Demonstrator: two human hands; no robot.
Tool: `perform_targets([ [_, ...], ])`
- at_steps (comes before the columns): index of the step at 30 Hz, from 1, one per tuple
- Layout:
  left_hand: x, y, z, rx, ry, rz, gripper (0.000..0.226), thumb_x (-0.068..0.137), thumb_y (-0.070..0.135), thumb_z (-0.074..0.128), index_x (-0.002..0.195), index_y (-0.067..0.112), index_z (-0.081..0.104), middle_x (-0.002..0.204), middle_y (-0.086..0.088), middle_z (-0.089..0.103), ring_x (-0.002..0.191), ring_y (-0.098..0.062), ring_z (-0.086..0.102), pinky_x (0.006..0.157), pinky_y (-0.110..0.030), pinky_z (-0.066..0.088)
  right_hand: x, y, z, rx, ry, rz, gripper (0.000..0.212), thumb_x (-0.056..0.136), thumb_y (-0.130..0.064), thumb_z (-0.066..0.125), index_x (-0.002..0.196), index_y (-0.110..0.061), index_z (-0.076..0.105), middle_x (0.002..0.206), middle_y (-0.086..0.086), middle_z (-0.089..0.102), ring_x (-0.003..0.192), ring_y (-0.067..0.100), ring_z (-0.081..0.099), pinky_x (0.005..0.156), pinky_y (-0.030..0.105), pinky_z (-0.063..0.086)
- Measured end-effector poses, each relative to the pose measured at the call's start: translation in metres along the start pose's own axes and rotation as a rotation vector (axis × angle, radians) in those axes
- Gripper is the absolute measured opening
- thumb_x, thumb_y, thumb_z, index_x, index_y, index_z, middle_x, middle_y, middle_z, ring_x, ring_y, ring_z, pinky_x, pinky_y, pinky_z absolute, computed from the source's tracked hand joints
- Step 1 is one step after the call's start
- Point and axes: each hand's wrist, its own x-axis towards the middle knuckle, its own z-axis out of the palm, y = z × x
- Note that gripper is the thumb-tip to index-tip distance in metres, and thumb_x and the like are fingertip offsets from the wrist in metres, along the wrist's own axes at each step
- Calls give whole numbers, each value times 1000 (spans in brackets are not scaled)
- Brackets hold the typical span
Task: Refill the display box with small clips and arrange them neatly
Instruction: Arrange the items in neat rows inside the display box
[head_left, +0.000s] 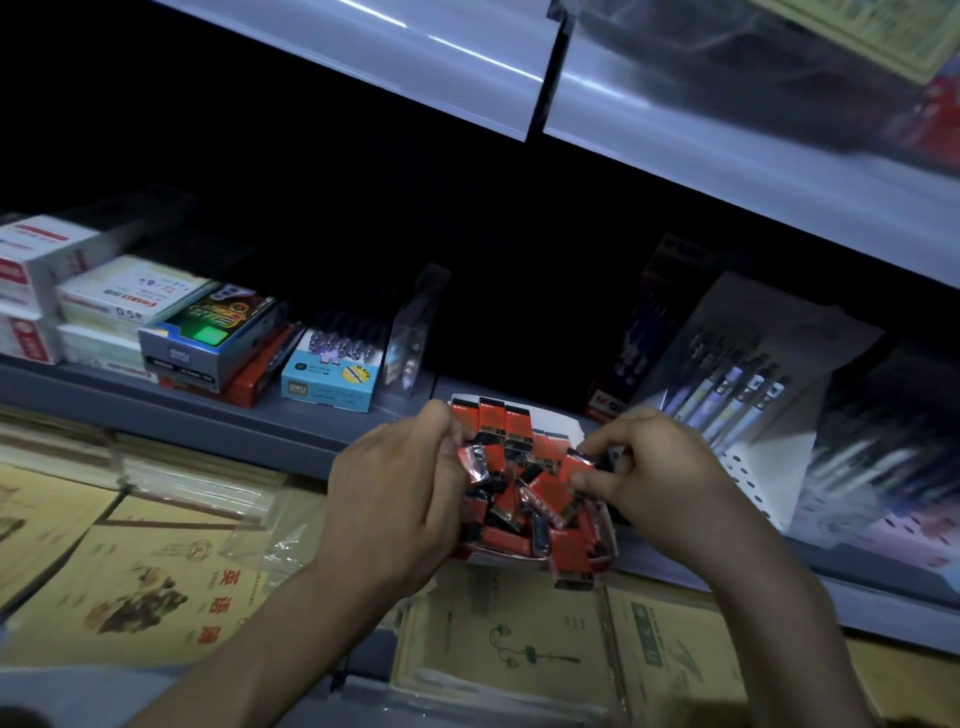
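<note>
We have both hands in the box (569, 427) — it sits at the front edge of the grey shelf (234, 415), between a blue carton (327, 387) on the left and a pen rack (737, 389) on the right.

Left hand (400, 493): fingers curled, pinching a black-wrapped pack at the box's left side. Right hand (657, 475): thumb and fingers clamped on a red pack at the right side. Hands are apart, with the pile between them.

Packs (545, 493) are small, red and black with a gold strip, film-wrapped. In the back row three stand upright, side by side against the white rear wall. The rest lie jumbled, tilted every way, heaped above the rim. One hangs over the front edge at lower right.

We can't tell how many the left hand holds — our knuckles cover them.

Below the shelf: tan notebooks (135, 571) in flat stacks. The view is dim and slightly blurred.
</note>
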Motion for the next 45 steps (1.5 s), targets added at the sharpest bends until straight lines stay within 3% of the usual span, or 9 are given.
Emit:
perform_targets([
  [5,-1,-2,3,-2,-32,-6,22,102,33,29,89,29,46,76,6,69,59,-12,53,55,-37,42,7,3,-3,264,80,17,23,80,-14,87,82,-28,69,76,-5,67,57,1,58,57,21,47],
  [10,-1,1,0,11,-10,12,22,100,29,32,86,24,48,64,8,56,55,-10,47,53,-22,29,27,2,9,388,204,22,24,86,-11,82,81,-31,69,76,-1,72,69,10,70,59,20,49],
  [13,-1,0,-1,23,-8,33,21,99,27,34,87,22,50,64,11,51,55,-10,45,55,-20,28,38,0,19,386,170,25,20,88,-10,80,85,-28,72,74,-4,73,67,5,69,53,14,46],
  [19,1,-5,-1,37,-32,62,21,99,28,33,87,22,50,68,7,58,56,-14,46,54,-28,29,46,-9,28,218,161,-2,16,88,-16,82,102,-23,80,91,-4,75,83,10,70,80,31,59],
  [23,2,-4,-3,31,-17,71,21,98,26,36,85,19,52,64,9,48,55,-13,43,54,-24,25,43,-10,28,229,162,4,10,85,-21,85,83,-27,77,73,-11,71,73,4,68,75,35,61],
  [29,2,-4,-4,36,-16,79,18,97,25,36,87,20,51,65,11,46,56,-13,42,56,-30,21,34,-8,21,183,99,-63,8,90,-21,79,94,-28,78,98,-16,54,83,-13,55,62,5,40],
  [36,0,-5,-5,46,-27,68,20,97,25,36,87,19,52,65,9,49,56,-13,42,56,-30,24,20,1,9,4,-88,20,14,92,-24,78,105,-24,78,115,-8,64,106,14,60,91,33,51],
  [40,-1,-5,-4,47,-38,71,24,98,26,35,86,16,53,65,4,55,55,-19,48,52,-36,36,19,0,6,-22,-142,40,15,90,-25,79,105,-21,75,91,-6,53,85,14,52,77,29,42],
  [45,-4,-7,-3,40,-62,74,26,99,28,33,86,17,52,72,1,65,58,-20,53,55,-40,40,13,1,-7,24,-64,-2,25,80,-23,88,86,-29,64,90,-9,55,73,3,53,58,21,36],
])
